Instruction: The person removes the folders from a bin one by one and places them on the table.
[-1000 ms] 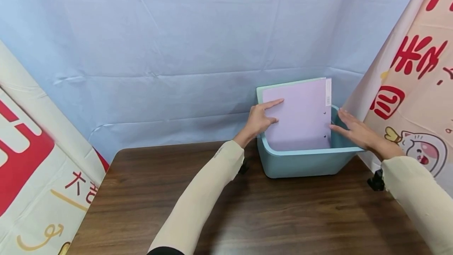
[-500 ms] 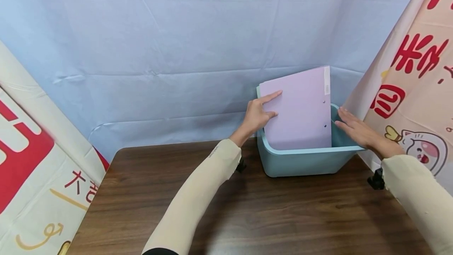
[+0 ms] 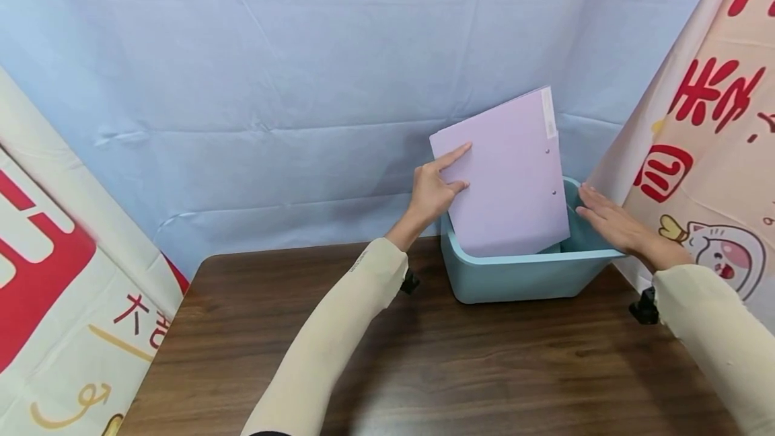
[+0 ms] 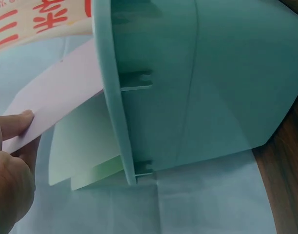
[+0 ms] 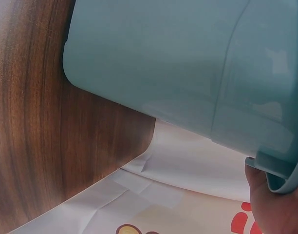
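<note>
Blue cloth (image 3: pixel 303 86) hangs behind the table (image 3: pixel 242 321); 2 printed cloths (image 3: pixel 720 153) flank it.

Lilac folder (image 3: pixel 502 180); teal bin (image 3: pixel 521 282); brown wood-grained table (image 3: pixel 484 362); pale-blue cloth (image 3: pixel 303 73).

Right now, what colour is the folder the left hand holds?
The folder is lilac, clearest in the head view.

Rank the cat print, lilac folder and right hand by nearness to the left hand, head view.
1. Lilac folder: pinched by the left hand.
2. Right hand: at the right end of the bin.
3. Cat print: far right.
</note>
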### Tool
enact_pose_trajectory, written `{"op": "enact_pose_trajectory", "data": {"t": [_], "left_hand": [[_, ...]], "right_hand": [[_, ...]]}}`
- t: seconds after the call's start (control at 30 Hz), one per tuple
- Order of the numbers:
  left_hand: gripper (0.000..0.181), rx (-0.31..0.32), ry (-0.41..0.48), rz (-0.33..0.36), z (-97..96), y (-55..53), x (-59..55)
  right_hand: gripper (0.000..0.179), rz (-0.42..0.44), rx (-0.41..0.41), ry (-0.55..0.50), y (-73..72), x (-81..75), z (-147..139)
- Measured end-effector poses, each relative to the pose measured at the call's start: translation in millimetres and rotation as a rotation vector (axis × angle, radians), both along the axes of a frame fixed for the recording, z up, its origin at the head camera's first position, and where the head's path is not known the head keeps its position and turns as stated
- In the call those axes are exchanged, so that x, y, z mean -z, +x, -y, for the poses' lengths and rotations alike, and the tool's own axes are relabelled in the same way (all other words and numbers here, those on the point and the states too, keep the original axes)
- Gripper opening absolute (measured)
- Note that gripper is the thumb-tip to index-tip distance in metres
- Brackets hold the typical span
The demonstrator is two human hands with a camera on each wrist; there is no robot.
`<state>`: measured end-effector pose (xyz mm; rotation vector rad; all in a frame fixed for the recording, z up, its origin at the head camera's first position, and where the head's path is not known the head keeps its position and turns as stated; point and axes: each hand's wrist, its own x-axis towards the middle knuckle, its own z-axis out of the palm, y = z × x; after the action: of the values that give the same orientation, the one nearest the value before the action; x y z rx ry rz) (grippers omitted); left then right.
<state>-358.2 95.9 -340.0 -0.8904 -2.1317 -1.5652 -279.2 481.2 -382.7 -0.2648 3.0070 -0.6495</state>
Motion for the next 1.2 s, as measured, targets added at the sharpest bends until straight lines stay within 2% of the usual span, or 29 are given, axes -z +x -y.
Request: {"op": "enact_pose_trajectory", "data": {"t": [0.2,0.5,0.67,0.93,1.2], "left_hand": [[0.071,-0.023,0.046,-0.013,5.9,7.2,-2.2],[0.070,-0.058,0.154,-0.027,12.4,8.0,0.4],[0.072,-0.046,0.208,-0.019,19.0,6.6,2.4],[0.071,0.010,0.321,-0.008,29.0,5.8,6.4],[0.074,-0.015,0.434,-0.014,38.0,4.5,11.0]], "right_hand": [[0.074,0.010,-0.006,0.011,-1.1,-1.0,-0.2],[0.072,0.008,-0.004,0.005,-0.1,0.1,-0.7],[0.072,0.007,-0.006,-0.002,-0.6,-0.6,-0.7],[0.074,0.008,-0.002,-0.003,0.0,-2.1,-0.7],[0.072,0.003,0.004,0.008,0.5,-1.5,0.5]]}}
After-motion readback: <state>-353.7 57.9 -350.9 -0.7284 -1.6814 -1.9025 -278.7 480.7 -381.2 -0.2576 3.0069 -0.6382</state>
